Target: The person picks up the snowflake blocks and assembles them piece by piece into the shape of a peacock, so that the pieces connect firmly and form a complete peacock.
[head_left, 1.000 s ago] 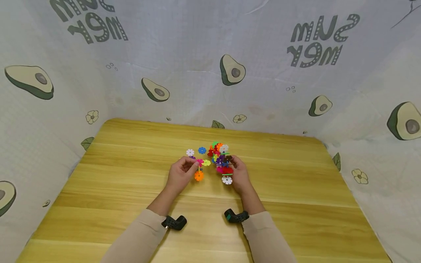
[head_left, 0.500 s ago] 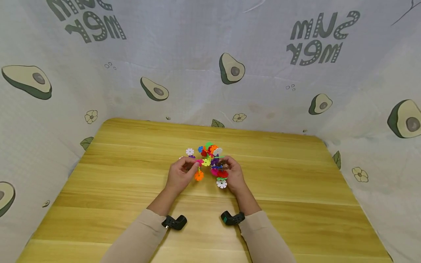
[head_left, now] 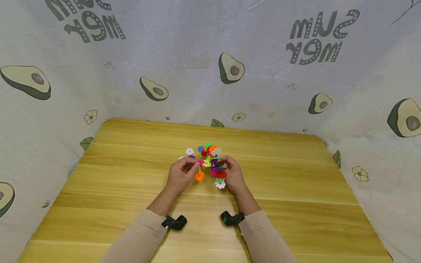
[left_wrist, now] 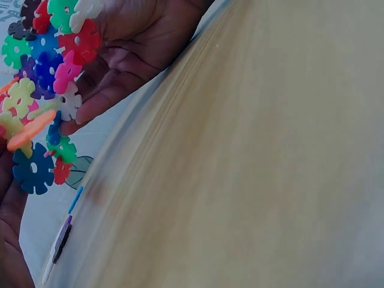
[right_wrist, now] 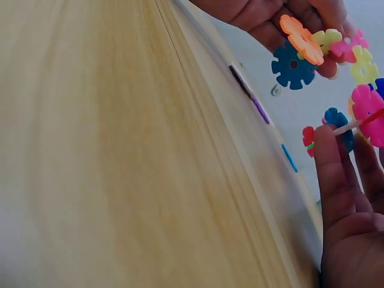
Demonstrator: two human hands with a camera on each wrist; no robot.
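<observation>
My left hand (head_left: 179, 177) pinches a pink notched flower disc (head_left: 200, 163) between thumb and fingers. Linked to that piece are a yellow disc (head_left: 207, 163) and an orange disc (head_left: 199, 176); a dark blue disc (right_wrist: 293, 65) shows beside the orange one in the right wrist view. A many-coloured cluster of interlocking discs (head_left: 212, 149) is held by my right hand (head_left: 234, 176), a white disc (head_left: 220, 184) at its near end. The yellow disc meets the cluster's left side; whether they interlock I cannot tell. Some of the right fingers are hidden behind the cluster.
Loose discs lie on the wooden table (head_left: 131, 204) beyond my left hand: a white disc (head_left: 189, 151), a purple disc (head_left: 192, 156) and a blue disc (head_left: 200, 149). A printed cloth (head_left: 194, 47) hangs behind the table and along its sides.
My right hand has moved left with the cluster, bringing it against the yellow disc. The cluster has turned slightly. The left hand has stayed nearly still.
</observation>
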